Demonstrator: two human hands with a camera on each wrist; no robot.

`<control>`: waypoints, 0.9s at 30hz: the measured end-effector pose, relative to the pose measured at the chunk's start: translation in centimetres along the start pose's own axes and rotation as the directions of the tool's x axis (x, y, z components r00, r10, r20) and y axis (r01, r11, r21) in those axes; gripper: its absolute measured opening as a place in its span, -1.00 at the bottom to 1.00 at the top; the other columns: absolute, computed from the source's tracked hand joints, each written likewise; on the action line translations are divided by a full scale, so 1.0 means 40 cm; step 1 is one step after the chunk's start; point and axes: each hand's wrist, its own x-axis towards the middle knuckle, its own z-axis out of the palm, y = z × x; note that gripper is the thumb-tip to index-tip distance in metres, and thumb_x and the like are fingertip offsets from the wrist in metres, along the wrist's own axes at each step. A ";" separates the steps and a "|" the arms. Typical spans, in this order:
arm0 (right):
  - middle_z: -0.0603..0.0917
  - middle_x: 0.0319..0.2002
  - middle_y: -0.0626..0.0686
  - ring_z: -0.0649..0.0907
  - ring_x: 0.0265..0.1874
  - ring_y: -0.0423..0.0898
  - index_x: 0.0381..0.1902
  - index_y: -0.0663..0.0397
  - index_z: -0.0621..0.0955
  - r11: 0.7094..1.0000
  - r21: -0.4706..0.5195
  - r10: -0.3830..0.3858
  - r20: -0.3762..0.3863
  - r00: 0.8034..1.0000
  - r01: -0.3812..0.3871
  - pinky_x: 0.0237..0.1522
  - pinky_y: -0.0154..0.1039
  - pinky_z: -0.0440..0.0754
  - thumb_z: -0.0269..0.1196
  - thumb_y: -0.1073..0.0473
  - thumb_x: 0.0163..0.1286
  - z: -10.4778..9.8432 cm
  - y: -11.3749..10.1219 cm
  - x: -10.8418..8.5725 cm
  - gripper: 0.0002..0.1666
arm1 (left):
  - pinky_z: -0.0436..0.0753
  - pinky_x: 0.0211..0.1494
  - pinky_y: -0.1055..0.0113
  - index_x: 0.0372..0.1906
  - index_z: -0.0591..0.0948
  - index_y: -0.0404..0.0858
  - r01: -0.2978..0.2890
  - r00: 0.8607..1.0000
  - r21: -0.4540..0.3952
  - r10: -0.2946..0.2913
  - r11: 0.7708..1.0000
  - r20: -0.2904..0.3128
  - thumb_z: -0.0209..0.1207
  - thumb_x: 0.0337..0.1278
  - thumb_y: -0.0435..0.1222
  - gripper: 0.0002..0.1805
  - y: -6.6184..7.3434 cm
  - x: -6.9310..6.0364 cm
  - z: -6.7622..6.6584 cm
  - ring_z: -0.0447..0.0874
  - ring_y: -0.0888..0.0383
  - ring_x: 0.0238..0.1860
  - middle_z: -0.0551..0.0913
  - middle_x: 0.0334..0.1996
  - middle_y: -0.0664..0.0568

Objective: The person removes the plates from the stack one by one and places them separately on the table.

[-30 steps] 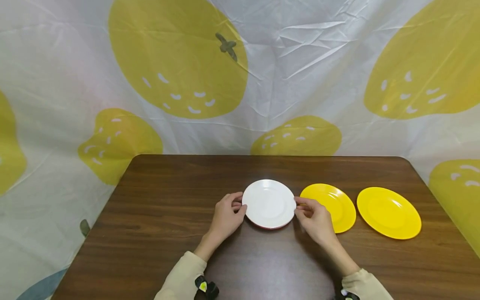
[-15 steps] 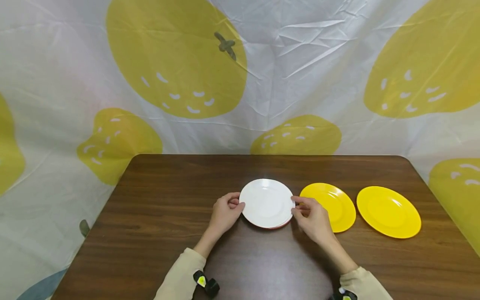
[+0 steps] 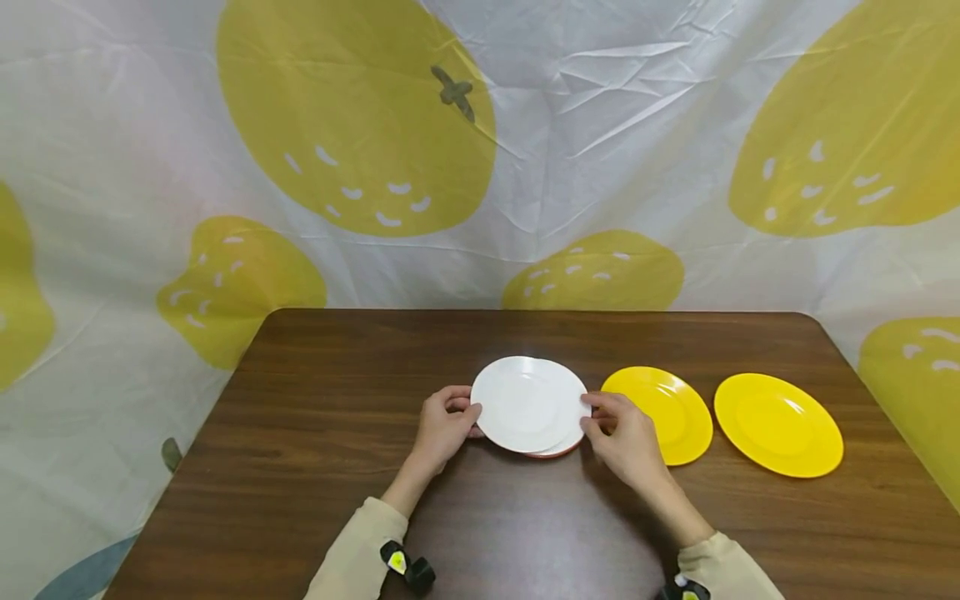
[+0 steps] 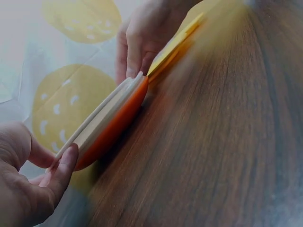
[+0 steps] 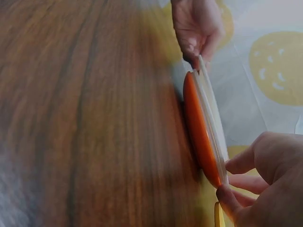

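A white plate [image 3: 517,404] lies shifted to the left over a second white plate [image 3: 567,446], whose edge shows at the lower right. Beneath them is an orange plate [image 4: 116,124], the lowest of the stack. My left hand [image 3: 444,425] pinches the top plate's left rim, thumb on one face and fingers on the other. In the left wrist view that rim is lifted clear of the plates below, leaving a gap. My right hand [image 3: 624,433] pinches the stack's right edge; in the right wrist view its thumb [image 5: 228,198] is at the orange side.
Two yellow plates stand to the right on the brown wooden table [image 3: 300,467]: one yellow plate [image 3: 671,417] partly behind my right hand, the other yellow plate [image 3: 780,425] farther right. A white cloth with yellow fruit print [image 3: 360,117] hangs behind the table.
The top white plate has slid left with my left hand, uncovering more of the plates below at the right. My right hand has moved slightly left, and the yellow plates stay put.
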 end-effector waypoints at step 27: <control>0.73 0.09 0.26 0.79 -0.13 0.15 0.04 0.37 0.70 0.991 -0.097 -0.095 -0.069 0.993 0.088 0.05 0.09 0.69 0.37 0.34 0.23 0.014 0.009 0.001 -0.60 | 0.71 -0.41 0.46 0.13 0.52 -0.64 -0.017 0.987 -0.009 0.016 1.000 -0.161 0.15 0.26 -0.56 -0.64 -0.004 0.000 -0.103 0.63 0.29 -0.53 0.62 -0.29 -0.20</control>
